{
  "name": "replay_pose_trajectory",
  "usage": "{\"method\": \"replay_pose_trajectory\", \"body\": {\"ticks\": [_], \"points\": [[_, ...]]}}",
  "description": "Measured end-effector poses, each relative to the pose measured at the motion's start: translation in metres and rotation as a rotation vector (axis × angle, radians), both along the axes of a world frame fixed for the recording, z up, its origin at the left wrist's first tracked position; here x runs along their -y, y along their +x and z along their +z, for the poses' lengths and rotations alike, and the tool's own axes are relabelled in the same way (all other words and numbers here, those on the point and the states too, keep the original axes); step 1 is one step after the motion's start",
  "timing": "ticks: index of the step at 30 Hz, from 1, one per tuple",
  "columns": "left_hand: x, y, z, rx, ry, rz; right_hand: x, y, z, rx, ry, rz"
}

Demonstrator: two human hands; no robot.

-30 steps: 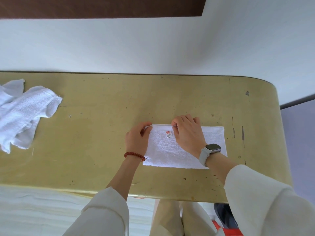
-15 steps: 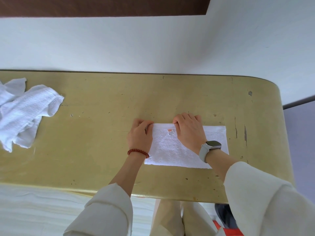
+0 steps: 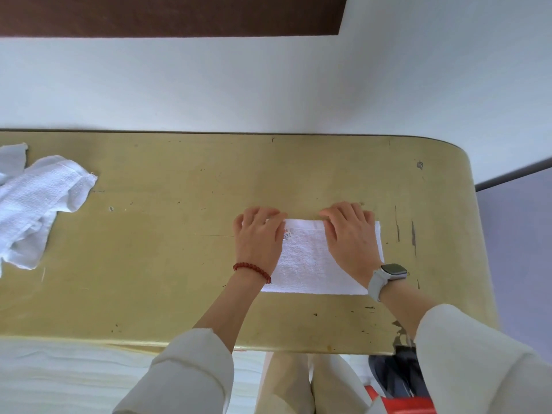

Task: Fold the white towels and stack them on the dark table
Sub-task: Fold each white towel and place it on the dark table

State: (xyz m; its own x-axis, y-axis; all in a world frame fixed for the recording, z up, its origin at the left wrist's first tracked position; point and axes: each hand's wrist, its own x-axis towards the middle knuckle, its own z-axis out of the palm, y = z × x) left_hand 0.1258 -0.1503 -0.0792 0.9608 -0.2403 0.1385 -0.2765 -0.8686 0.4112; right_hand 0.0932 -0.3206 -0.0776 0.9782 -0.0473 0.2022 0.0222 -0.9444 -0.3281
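A white towel (image 3: pixel 307 261) lies folded into a flat rectangle on the olive-yellow table (image 3: pixel 179 264), right of the middle. A small orange label shows near its far left corner. My left hand (image 3: pixel 258 237), with a red bead bracelet, lies flat over the towel's far left corner, fingers straight and reaching past the far edge. My right hand (image 3: pixel 351 234), with a watch on the wrist, presses flat on the right part of the towel, fingertips at the far edge. A crumpled heap of white towels (image 3: pixel 33 204) lies at the table's left end.
A white wall runs right behind the table. The table's rounded right end (image 3: pixel 466 204) has chipped paint. Below the near edge I see my legs, a white ribbed surface (image 3: pixel 59 380) at the left, and a dark and red object (image 3: pixel 400 380) at the right.
My hands moved from pinching the towel's far edge near the label to lying flat on it. The right hand slid to the right, and the left hand covers the left corner.
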Motion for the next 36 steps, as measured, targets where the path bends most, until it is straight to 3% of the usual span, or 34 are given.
{"method": "replay_pose_trajectory", "body": {"ticks": [6, 13, 16, 22, 30, 36], "points": [[0.013, 0.002, -0.012, -0.009, -0.009, -0.028, 0.025, -0.011, -0.004, -0.086, -0.031, -0.067], [0.016, 0.009, -0.003, -0.003, 0.107, -0.022, 0.035, 0.005, 0.002, -0.283, -0.003, -0.011], [0.021, 0.001, 0.008, 0.015, 0.116, 0.009, 0.048, -0.004, 0.006, -0.252, 0.068, -0.071], [0.030, -0.065, 0.008, -0.012, 0.125, -0.148, 0.069, -0.045, 0.008, -0.214, 0.090, -0.080], [-0.018, -0.061, 0.000, 0.055, 0.201, -0.051, 0.028, -0.089, 0.007, -0.288, 0.043, 0.085], [-0.032, -0.078, 0.003, 0.091, 0.139, 0.000, 0.001, -0.100, 0.013, -0.348, 0.133, 0.013]]}}
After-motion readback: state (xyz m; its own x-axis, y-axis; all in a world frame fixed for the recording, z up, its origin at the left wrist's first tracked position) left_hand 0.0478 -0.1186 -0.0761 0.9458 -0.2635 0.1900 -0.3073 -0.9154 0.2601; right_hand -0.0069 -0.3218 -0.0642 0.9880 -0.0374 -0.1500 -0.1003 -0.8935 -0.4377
